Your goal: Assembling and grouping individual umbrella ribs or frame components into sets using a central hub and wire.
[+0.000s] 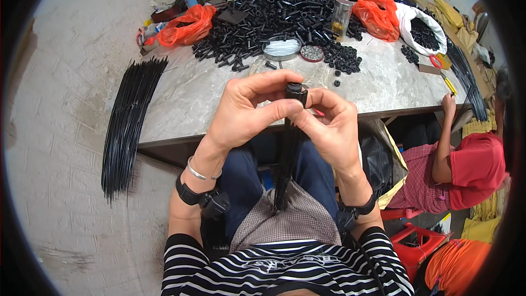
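Above grey table (pixel 208 93), both hands' fingers (pixel 274 111) (curled) around black cap (pixel 296 92).

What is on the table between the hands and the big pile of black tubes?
In the head view, a round metal dish of white pieces, a smaller dish of tiny metal bits, and bare grey marble tabletop.

I sit in a small assembly workshop: my table (pixel 192 96) is heaped with black plastic tubes (pixel 279 16), thin black rods (pixel 129 126) lie bundled, orange bags (pixel 189 24) hold parts, and a co-worker (pixel 466 170) sits nearby.
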Available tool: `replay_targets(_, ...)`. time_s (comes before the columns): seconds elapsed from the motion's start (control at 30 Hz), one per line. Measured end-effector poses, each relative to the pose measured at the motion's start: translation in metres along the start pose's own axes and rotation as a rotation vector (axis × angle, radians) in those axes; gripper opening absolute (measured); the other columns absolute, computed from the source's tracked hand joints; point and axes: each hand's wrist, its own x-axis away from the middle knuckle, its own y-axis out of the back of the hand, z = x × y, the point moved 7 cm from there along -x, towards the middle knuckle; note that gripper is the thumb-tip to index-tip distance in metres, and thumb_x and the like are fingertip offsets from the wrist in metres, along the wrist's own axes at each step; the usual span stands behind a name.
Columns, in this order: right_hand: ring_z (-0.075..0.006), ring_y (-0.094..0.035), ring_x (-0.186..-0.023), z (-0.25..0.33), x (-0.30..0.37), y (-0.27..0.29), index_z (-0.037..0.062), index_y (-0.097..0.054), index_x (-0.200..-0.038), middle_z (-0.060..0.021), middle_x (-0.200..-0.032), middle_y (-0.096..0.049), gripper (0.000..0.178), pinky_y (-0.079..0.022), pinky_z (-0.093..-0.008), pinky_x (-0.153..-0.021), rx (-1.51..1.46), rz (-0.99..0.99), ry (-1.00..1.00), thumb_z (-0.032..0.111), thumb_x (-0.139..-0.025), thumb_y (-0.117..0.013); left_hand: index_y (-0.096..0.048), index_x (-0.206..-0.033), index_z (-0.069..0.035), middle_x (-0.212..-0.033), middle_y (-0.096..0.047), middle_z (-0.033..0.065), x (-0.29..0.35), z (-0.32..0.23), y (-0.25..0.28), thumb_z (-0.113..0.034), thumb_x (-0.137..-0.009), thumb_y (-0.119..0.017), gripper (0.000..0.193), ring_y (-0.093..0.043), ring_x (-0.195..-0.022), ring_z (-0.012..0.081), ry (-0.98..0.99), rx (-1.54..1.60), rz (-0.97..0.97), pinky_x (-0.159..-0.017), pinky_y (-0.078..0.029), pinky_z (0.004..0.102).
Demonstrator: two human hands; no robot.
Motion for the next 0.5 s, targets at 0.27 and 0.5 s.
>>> replay_targets(0.27, -0.0054, -0.058, -0.076, 0.002, -0.005, -0.009, -0.0024, -0.063, -0.080, -0.0022, -0.079, -0.063, 0.016, -0.048, -0.0220, -0.060, 0.144, -0.045, 0.167, 0.008, -0.081, -0.075, -0.064, -0.110, 0.003, -0.093, -0.068, 0.0062, 0.002, -0.006, 0.010, -0.002, -0.084, -0.068, 0.026, -0.064, -0.087, 0.0108, -0.053, -0.133, -0.018, -0.077, -0.053, 0.0255)
replay_targets(0.5, -0.0037, -0.055, -0.060, -0.008, -0.003, -0.016, -0.0016, -0.061, -0.074, -0.0032, -0.065, -0.064, 0.020, -0.045, -0.0207, -0.055, 0.104, -0.044, -0.038, 0.009, -0.079, -0.077, -0.056, -0.118, 0.007, -0.096, -0.067, 0.0085, 0.012, -0.011, 0.013, 0.002, -0.088, -0.060, 0.030, -0.063, -0.088, 0.0111, -0.138, -0.143, -0.084, -0.078, -0.052, 0.0239)
